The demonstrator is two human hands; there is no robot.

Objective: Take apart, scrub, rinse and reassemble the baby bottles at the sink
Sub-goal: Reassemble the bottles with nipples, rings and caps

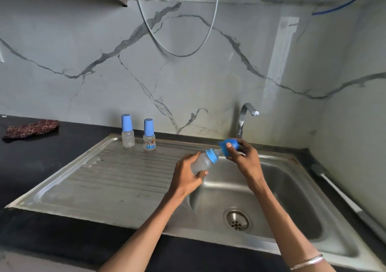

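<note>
A steel sink [117, 179] is set in black counter under marble wall. A bottle [201, 163] is gripped by the left hand [188, 173]; its blue cap [227, 146] is pinched by the right hand [244, 159].

The left hand [189, 172] covers the clear bottle's [201, 163] base, and its teat is too blurred to make out.

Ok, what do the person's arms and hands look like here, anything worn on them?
Both forearms are bare as far as the view shows, with no sleeves and no gloves. The right wrist carries a thin, pale metallic bangle. The left hand and right hand show no rings that can be made out. Fingernails look short and unpainted. No watch shows.
</note>
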